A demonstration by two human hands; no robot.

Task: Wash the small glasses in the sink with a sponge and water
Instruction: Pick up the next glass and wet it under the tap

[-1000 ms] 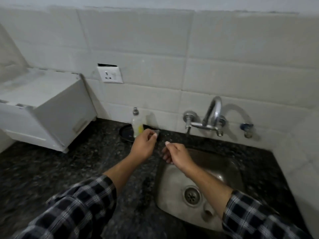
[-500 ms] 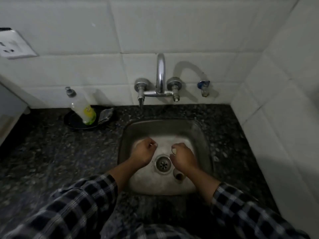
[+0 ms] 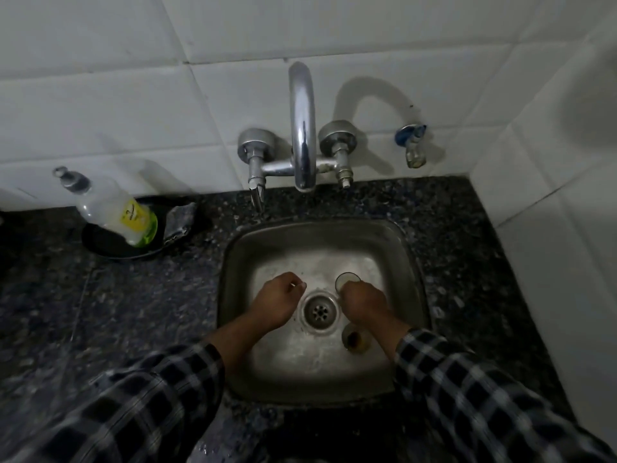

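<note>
Both of my hands are down in the steel sink (image 3: 405, 248), one on each side of the drain (image 3: 320, 310). My right hand (image 3: 362, 304) is closed around a small clear glass (image 3: 348, 280), whose round rim shows just beyond the fingers. A second small glass (image 3: 354, 338) with brownish residue rests on the sink floor beside my right wrist. My left hand (image 3: 278, 304) is curled shut and nothing shows in it. The grey sponge (image 3: 180, 220) sits on a black dish (image 3: 110, 247) left of the sink. No water runs from the tap (image 3: 302, 128).
A dish soap bottle (image 3: 117, 212) with a yellow-green label stands on the black dish. A small valve (image 3: 414, 145) juts from the tiled wall at the right. Dark speckled stone counter (image 3: 100, 312) surrounds the sink; a tiled side wall closes the right.
My hands moved from the dish area down into the sink basin. My right hand has taken hold of a small glass. The view now tilts down over the sink.
</note>
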